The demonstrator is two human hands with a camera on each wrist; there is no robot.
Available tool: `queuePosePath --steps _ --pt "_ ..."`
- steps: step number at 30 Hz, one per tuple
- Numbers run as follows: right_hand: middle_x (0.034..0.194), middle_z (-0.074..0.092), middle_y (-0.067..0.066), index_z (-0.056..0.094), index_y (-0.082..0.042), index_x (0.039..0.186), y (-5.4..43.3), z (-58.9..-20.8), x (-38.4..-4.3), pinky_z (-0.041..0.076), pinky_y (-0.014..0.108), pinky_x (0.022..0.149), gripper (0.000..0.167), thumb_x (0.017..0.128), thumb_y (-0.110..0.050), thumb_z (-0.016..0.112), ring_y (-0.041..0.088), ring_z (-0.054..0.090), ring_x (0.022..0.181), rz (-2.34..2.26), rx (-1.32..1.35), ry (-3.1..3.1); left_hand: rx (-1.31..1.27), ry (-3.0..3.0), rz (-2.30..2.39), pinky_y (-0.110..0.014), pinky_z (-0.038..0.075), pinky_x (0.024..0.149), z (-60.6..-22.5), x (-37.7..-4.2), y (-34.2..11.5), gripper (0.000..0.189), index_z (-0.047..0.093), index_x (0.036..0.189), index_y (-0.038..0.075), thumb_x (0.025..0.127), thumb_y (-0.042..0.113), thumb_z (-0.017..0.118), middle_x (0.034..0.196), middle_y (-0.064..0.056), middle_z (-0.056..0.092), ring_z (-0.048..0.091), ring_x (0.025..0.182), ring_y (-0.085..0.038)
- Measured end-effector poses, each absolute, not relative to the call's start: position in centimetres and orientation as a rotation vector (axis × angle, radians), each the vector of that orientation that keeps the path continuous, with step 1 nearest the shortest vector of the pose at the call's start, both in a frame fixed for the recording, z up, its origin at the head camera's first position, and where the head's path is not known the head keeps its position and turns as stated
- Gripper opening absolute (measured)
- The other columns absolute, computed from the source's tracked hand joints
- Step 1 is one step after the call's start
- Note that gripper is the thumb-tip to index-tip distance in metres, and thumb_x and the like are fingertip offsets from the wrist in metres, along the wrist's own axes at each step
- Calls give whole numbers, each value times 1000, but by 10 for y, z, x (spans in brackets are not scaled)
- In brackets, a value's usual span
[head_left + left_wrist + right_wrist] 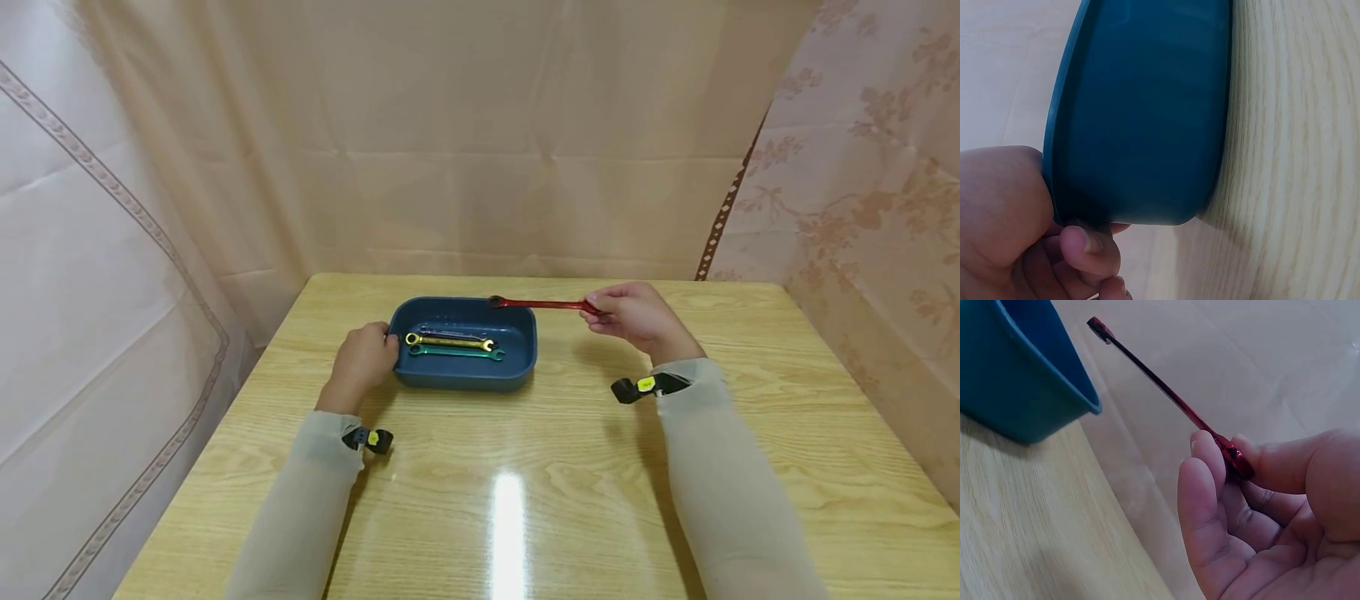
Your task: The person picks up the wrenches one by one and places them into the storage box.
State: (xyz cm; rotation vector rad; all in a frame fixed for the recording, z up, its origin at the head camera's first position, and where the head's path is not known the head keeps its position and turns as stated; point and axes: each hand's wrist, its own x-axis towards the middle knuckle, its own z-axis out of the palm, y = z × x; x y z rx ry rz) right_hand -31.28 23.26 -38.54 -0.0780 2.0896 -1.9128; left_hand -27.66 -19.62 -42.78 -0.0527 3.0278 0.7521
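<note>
A blue plastic bin (465, 383) stands on the table, and my left hand (362, 362) grips its left end at the rim. Inside lie a gold wrench (450, 341), a green wrench (453, 352) and, behind them, a darker purplish wrench (442, 332) partly covered by the gold one. My right hand (633, 315) pinches one end of a red wrench (540, 305) between thumb and fingers. That wrench is held roughly level, its far end above the bin's back right rim. In the right wrist view, the red wrench (1166, 390) is apart from the bin (1022, 381).
The wooden table (510, 450) extends around the bin on all sides, with a bright light reflection near its front. A beige curtain (487, 150) hangs behind the back edge. Patterned cloth (885, 208) hangs to the right, white cloth (97, 292) to the left.
</note>
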Motion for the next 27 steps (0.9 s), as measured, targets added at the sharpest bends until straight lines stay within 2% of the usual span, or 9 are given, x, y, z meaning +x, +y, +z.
queuePosePath --steps 7,17,24,27 --pt "91 74 4 55 15 135 217 -382 -317 61 26 78 41 106 -15 59 11 72 82 -1895 -101 2104 -48 3038 745 -37 50 71 -426 -276 -196 41 62 133 -2 109 25 43 109 -17 70 63 87 -29" --pt "87 74 6 59 13 131 186 -385 -326 61 26 74 37 105 -14 62 12 71 77 -1904 -48 2100 -52 3037 735 -41 52 78 -427 -278 -195 43 60 136 -3 109 25 43 117 -20 70 64 92 -30" --pt "89 72 7 63 10 129 161 -386 -329 62 29 79 34 105 -14 60 13 70 78 -1869 -46 2118 -69 3023 735 -44 53 84 -428 -279 -196 45 58 140 -3 109 25 43 124 -21 69 64 97 -30" --pt "89 73 6 63 10 129 152 -385 -329 62 30 80 34 105 -14 62 13 71 78 -1871 -49 2112 -66 3028 737 -43 53 81 -428 -278 -197 44 59 138 -3 109 25 43 121 -21 69 64 95 -30"
